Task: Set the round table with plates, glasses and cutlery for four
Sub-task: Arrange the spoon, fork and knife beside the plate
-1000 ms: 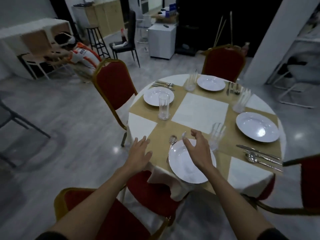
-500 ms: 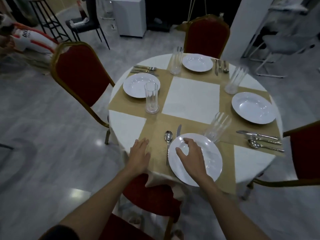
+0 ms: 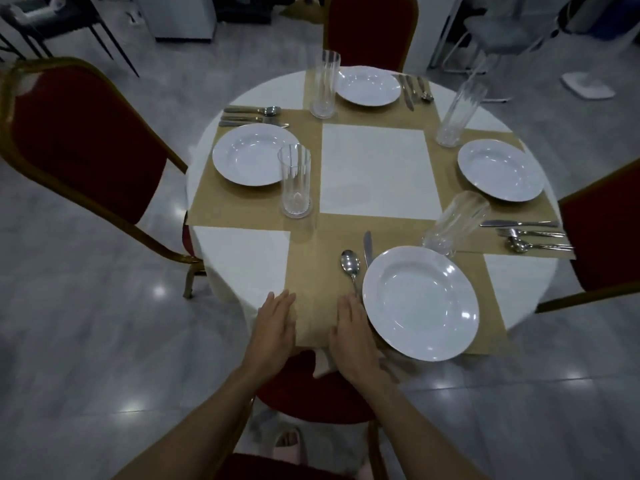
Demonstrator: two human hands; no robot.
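The round table (image 3: 239, 254) carries tan runners and several white plates, each with a tall clear glass nearby. The near plate (image 3: 420, 301) has a spoon (image 3: 350, 265) and a knife (image 3: 367, 247) at its left and a glass (image 3: 455, 221) behind it. My left hand (image 3: 275, 323) lies flat with straight fingers on the tan runner at the table's near edge. My right hand (image 3: 353, 336) lies flat beside it, just left of the near plate, over the spoon's handle end. Cutlery sets lie by the left plate (image 3: 254, 154), far plate (image 3: 369, 85) and right plate (image 3: 500, 169).
Red chairs with gold frames stand at the left (image 3: 79, 140), far side (image 3: 372, 29), right (image 3: 602, 237) and directly below me (image 3: 311, 393). Grey tiled floor surrounds the table. A white cabinet (image 3: 183, 15) and dark chair legs stand at the back left.
My right hand has left the near plate and come down flat beside my left hand at the table's edge. The view has moved closer and tilted further down.
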